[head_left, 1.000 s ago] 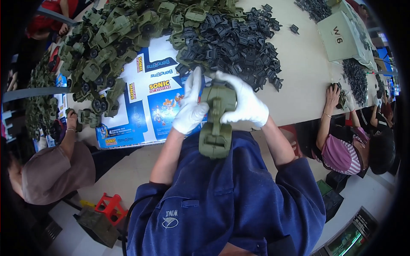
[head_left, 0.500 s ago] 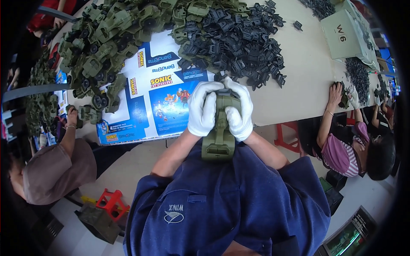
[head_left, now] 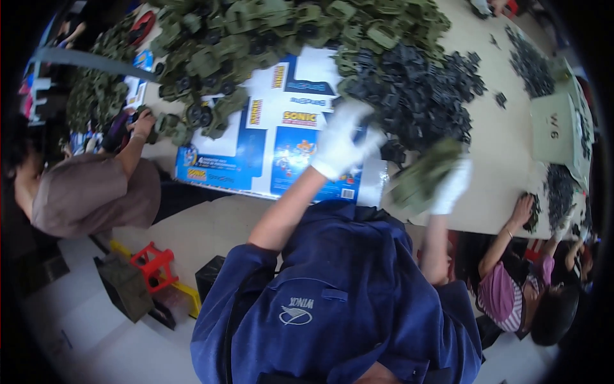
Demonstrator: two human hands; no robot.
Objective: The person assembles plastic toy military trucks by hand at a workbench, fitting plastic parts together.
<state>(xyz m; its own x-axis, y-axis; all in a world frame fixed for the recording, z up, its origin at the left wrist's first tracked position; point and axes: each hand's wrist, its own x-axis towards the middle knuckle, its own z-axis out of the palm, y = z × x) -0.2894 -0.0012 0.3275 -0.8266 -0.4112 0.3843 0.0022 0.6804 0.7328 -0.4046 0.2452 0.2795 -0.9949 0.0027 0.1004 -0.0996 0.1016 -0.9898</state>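
My left hand (head_left: pixel 348 144), in a white glove, is over the printed cardboard sheet (head_left: pixel 246 176), beside the near left side of a heap of small black plastic parts (head_left: pixel 422 96). Motion blurs its bent fingers; a dark patch shows between them, and I cannot make out whether it is a held part. In my gloved right hand (head_left: pixel 454 185) is an olive-green toy vehicle body (head_left: pixel 425 176), tilted and blurred, gripped on its right side. It is above the table edge, right of the cardboard.
A large pile of green vehicle bodies (head_left: pixel 249 32) spreads behind the cardboard. Farther right stands a pale green bin (head_left: pixel 553 137) with black parts around it. Co-workers sit at left (head_left: pixel 96 192) and right (head_left: pixel 505 294). A red stool (head_left: pixel 153 265) stands behind at left.
My hands have parted from their two-handed hold on the green vehicle body. The right has carried it to the right; the left has let go and moved toward the black parts. My view has shifted.
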